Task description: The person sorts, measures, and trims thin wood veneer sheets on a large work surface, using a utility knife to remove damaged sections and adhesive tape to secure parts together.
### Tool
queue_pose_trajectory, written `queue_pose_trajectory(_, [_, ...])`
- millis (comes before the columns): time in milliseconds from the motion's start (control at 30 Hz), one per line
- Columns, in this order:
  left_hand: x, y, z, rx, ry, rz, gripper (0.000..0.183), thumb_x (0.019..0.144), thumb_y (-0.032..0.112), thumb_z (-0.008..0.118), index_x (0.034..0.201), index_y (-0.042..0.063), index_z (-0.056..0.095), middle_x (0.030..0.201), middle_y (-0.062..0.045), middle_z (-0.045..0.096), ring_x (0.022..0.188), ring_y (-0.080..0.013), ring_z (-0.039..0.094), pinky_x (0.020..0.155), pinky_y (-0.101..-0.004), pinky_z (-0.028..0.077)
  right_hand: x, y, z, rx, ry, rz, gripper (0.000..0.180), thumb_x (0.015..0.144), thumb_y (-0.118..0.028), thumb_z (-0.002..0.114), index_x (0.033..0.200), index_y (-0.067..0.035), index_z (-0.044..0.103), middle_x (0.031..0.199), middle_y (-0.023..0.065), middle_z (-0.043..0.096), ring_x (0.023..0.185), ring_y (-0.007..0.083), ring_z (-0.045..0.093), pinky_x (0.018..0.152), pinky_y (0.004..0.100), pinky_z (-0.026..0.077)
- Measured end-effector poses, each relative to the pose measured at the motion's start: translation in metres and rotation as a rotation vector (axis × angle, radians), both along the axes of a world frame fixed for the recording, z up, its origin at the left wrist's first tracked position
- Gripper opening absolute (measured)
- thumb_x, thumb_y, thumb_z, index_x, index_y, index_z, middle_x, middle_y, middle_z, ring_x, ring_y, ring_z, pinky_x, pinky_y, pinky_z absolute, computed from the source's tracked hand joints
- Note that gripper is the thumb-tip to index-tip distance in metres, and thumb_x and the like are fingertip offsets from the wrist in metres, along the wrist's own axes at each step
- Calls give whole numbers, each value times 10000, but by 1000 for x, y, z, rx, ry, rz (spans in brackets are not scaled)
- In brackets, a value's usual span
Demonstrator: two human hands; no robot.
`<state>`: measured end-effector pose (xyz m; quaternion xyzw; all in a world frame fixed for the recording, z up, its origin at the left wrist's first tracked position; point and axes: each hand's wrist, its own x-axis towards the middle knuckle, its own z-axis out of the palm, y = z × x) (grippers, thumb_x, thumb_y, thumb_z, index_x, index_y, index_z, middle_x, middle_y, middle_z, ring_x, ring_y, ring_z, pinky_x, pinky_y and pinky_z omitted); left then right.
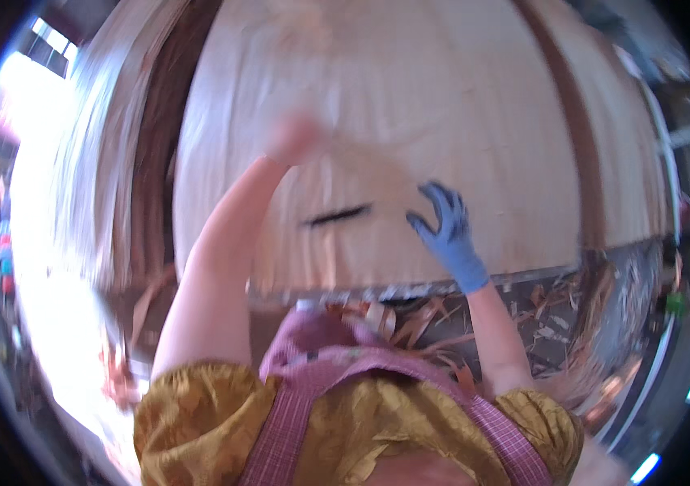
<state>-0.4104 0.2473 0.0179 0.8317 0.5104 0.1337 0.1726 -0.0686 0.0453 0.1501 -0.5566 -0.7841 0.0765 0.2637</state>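
Note:
A wide stack of pale wood veneer sheets [454, 140] lies before me. My left hand [295, 136] is bare and strongly blurred over the sheets, left of the middle. Whether its fingers hold anything cannot be made out. My right hand [445, 219] wears a blue-grey coated glove. Its thumb and fingers are spread over the near right part of the sheets, with nothing between them. On the top sheet, between my two forearms, a slim dark tool [339, 215] lies at a slant. Its exact kind is too blurred to tell.
More veneer sheets stand to the left [102, 182] and to the right [612, 152], divided from the middle stack by dark gaps. Torn veneer scraps [424, 325] litter the floor along the near edge, close to my pink apron [314, 340]. Bright light washes out the far left.

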Motion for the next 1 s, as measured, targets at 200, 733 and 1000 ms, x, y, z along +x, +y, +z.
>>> queue_pose_trajectory(200, [9, -38, 14, -22, 269, 85, 327, 814, 262, 652, 1132, 190, 679, 1166, -102, 626, 1118, -289, 582, 972, -463, 415, 170, -17, 142, 503, -106, -419, 426, 844, -184, 719, 1220, -47, 573, 1222, 179, 590, 1135, 372, 540, 960, 462, 431])
queue_pose_trajectory(733, [260, -108, 292, 348, -470, 90, 360, 859, 262, 697, 1158, 64, 658, 1110, -134, 687, 1054, -315, 642, 905, -411, 497, 333, 136, 474, 473, 768, 242, 303, 934, -291, 664, 1058, -15, 668, 811, 64, 686, 728, 150, 646, 685, 305, 516])
queue_pose_trajectory(1000, [524, -187, 477, -386, -1200, -638, 446, 1052, 337, 413, 1284, -34, 499, 1138, -134, 654, 1016, -183, 636, 895, -310, 514, 318, -31, 323, 310, 757, 255, 133, 952, -153, 593, 960, -32, 647, 771, 90, 666, 654, 168, 645, 617, 298, 506])
